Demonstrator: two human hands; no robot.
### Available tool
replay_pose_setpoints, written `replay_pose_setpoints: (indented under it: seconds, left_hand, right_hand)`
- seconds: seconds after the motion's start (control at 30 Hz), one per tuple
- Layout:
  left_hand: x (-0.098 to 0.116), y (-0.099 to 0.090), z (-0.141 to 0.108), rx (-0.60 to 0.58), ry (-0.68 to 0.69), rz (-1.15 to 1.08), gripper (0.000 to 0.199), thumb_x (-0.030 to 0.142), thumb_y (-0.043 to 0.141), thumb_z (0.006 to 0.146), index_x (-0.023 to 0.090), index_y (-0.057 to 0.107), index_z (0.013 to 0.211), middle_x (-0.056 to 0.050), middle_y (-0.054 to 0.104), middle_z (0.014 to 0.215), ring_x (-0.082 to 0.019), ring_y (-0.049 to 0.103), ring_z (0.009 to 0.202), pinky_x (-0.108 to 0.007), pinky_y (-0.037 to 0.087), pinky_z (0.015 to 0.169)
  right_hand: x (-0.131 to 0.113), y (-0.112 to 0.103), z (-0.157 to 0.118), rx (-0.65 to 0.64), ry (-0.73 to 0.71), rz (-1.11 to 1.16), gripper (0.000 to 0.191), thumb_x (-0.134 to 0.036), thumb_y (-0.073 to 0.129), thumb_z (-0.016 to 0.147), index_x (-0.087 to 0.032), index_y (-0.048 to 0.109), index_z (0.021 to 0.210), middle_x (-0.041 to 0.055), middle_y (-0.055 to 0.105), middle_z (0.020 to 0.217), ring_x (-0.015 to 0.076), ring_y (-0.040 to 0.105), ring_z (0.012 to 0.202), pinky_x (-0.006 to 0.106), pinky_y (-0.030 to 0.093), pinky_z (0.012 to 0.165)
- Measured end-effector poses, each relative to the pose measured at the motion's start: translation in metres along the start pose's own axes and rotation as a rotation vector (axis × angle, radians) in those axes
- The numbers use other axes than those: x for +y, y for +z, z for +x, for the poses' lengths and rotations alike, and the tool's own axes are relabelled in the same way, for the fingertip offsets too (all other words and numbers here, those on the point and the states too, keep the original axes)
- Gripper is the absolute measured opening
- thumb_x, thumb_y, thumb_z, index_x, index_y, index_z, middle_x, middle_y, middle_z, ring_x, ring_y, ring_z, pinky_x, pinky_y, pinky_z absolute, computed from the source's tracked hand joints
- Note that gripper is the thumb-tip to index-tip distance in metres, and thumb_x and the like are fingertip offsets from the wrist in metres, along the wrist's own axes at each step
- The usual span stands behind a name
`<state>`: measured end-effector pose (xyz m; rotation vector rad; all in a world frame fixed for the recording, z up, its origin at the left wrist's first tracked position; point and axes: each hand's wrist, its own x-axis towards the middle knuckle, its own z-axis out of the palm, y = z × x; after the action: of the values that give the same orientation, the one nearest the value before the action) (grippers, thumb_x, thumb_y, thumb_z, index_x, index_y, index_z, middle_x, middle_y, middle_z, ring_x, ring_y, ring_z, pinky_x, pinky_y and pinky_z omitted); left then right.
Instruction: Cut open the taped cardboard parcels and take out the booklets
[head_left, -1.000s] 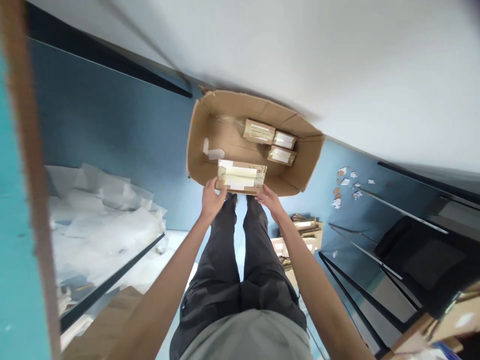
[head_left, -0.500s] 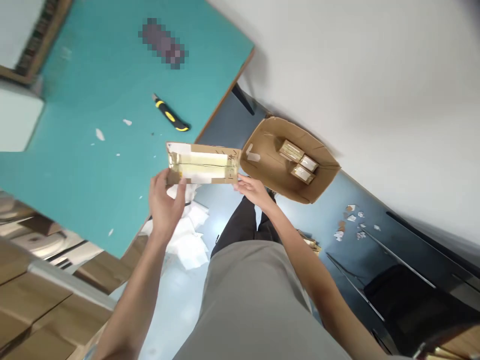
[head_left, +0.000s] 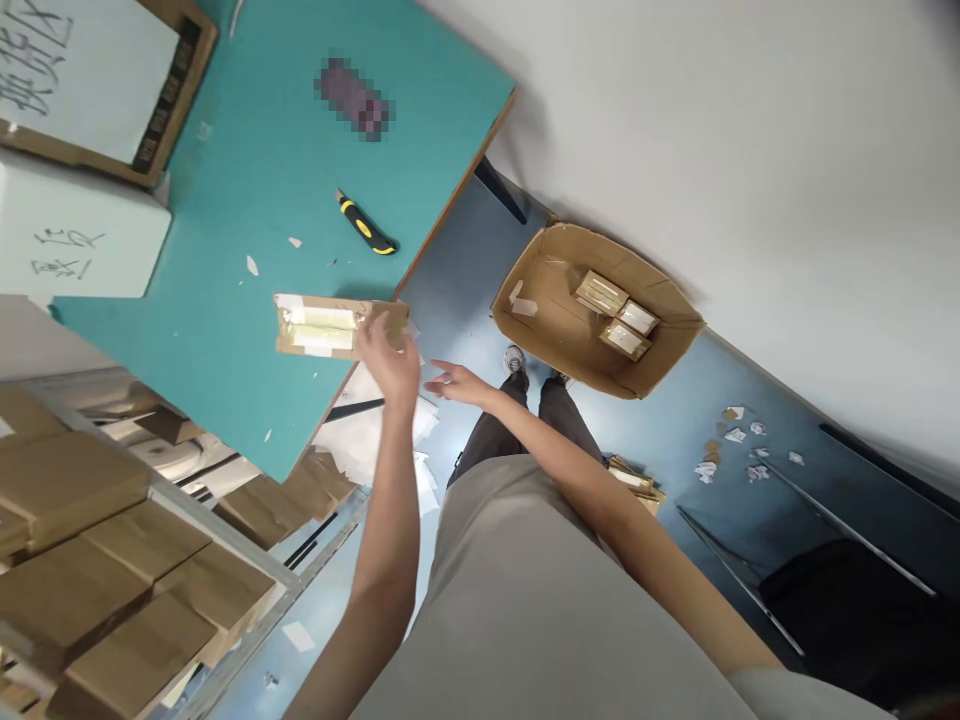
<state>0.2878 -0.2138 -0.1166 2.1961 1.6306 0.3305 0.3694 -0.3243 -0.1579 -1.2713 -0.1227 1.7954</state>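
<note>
Box: long, narrow, brown cardboard, white patches along the top and bottom of its left part, pale yellow strip between, shiny clear tape at the left end, right end plain brown, faint dark marks near the middle. It is at the bench, lower part of the right edge, long side slanting across that edge, right end at or past it; full contact with the top unclear. Left hand is over the box's right half, fingers bent, thumb apart; cannot tell if it pinches or only touches. Right hand is off the bench edge, near the box but apart, fingers loosely spread, holding nothing. Black-yellow cutter lies above the box, near the right edge. Carton on the floor holds three small boxes.
</note>
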Motion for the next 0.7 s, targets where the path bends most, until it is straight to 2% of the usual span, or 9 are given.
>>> replay_pose_setpoints:
  seconds: [0.07, 0.17, 0.27, 0.33, 0.43, 0.53, 0.6, 0.7]
  left_hand:
    - [0.027, 0.041, -0.027, -0.144, 0.08, -0.003, 0.042, 0.029, 0.056, 0.099, 0.018, 0.062, 0.139, -0.019, 0.054, 0.157, -0.032, 0.044, 0.154, -0.053, 0.031, 0.131]
    - [0.063, 0.103, -0.069, -0.533, 0.145, -0.053, 0.044, 0.031, 0.065, 0.094, 0.019, 0.066, 0.136, -0.019, 0.061, 0.149, -0.033, 0.051, 0.148, -0.054, 0.036, 0.127]
    - [0.092, 0.162, -0.109, -0.896, 0.172, -0.075, 0.043, 0.027, 0.07, 0.09, 0.022, 0.071, 0.132, -0.017, 0.067, 0.143, -0.033, 0.056, 0.143, -0.052, 0.04, 0.124]
    - [0.105, 0.203, -0.129, -1.035, 0.186, -0.075, 0.04, 0.024, 0.07, 0.089, 0.023, 0.073, 0.129, -0.016, 0.07, 0.14, -0.032, 0.06, 0.138, -0.05, 0.043, 0.121]
    - [0.115, 0.274, -0.146, -1.162, 0.177, -0.075, 0.039, 0.026, 0.071, 0.088, 0.02, 0.074, 0.126, -0.017, 0.074, 0.134, -0.032, 0.065, 0.132, -0.049, 0.047, 0.117]
    - [0.113, 0.355, -0.147, -1.251, 0.068, -0.095, 0.04, 0.029, 0.072, 0.087, 0.016, 0.074, 0.124, -0.018, 0.075, 0.132, -0.032, 0.068, 0.129, -0.046, 0.052, 0.114]
    - [0.106, 0.412, -0.144, -1.257, -0.022, -0.113, 0.038, 0.027, 0.07, 0.088, 0.015, 0.075, 0.123, -0.017, 0.075, 0.132, -0.03, 0.07, 0.128, -0.044, 0.052, 0.113]
    - [0.09, 0.496, -0.14, -1.203, -0.113, -0.135, 0.04, 0.024, 0.063, 0.091, 0.013, 0.073, 0.128, -0.018, 0.075, 0.132, -0.029, 0.07, 0.126, -0.045, 0.052, 0.114]
  right_hand:
    - [0.021, -0.049, -0.014, 0.07, 0.037, 0.021, 0.044, -0.039, 0.08, 0.097, -0.016, 0.069, 0.133, 0.006, 0.076, 0.108, 0.0223, 0.074, 0.093, 0.039, 0.063, 0.088]
    - [0.058, -0.129, -0.037, 0.283, 0.115, 0.075, 0.049, -0.033, 0.084, 0.091, -0.014, 0.069, 0.134, 0.0034, 0.076, 0.087, 0.0169, 0.071, 0.073, 0.031, 0.06, 0.078]
    - [0.096, -0.208, -0.064, 0.539, 0.154, 0.176, 0.043, -0.026, 0.082, 0.089, -0.018, 0.071, 0.13, 0.0011, 0.076, 0.083, 0.0139, 0.069, 0.067, 0.027, 0.059, 0.072]
    - [0.121, -0.259, -0.082, 0.67, 0.173, 0.254, 0.034, -0.023, 0.079, 0.089, -0.019, 0.072, 0.123, 0.0011, 0.077, 0.087, 0.0126, 0.069, 0.067, 0.026, 0.059, 0.072]
    - [0.158, -0.331, -0.1, 0.821, 0.198, 0.362, 0.03, -0.02, 0.076, 0.092, -0.018, 0.07, 0.121, 0.0034, 0.079, 0.095, 0.0121, 0.072, 0.071, 0.027, 0.06, 0.077]
    - [0.195, -0.396, -0.099, 0.922, 0.17, 0.46, 0.035, -0.024, 0.074, 0.096, -0.019, 0.066, 0.129, 0.0048, 0.079, 0.1, 0.0131, 0.074, 0.078, 0.029, 0.062, 0.084]
    - [0.218, -0.435, -0.084, 0.967, 0.157, 0.509, 0.038, -0.026, 0.072, 0.099, -0.019, 0.063, 0.135, 0.0061, 0.079, 0.101, 0.0138, 0.074, 0.08, 0.03, 0.063, 0.086]
    - [0.253, -0.49, -0.046, 1.046, 0.213, 0.529, 0.05, -0.026, 0.07, 0.101, -0.018, 0.056, 0.148, 0.0082, 0.079, 0.102, 0.0146, 0.074, 0.078, 0.03, 0.064, 0.084]
